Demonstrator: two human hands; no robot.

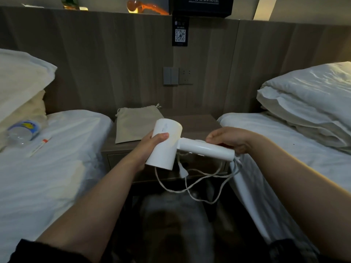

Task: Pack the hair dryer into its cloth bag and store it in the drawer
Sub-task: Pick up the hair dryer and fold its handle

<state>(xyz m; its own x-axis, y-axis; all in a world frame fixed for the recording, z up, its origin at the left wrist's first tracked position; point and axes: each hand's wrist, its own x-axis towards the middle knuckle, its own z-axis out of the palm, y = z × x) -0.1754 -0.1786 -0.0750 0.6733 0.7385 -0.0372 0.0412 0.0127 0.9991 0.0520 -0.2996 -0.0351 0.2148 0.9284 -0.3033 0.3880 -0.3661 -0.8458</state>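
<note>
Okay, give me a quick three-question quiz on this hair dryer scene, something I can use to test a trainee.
1. Which hand grips the barrel of the hair dryer?
2. Where does the cloth bag lie? A: flat on the nightstand. B: on a pillow. C: on the floor.
3. True or false: the cord is wound tightly round the handle.

Key
1. The left hand; the right hand holds the handle.
2. A.
3. False: it hangs in loose loops below the dryer.
</note>
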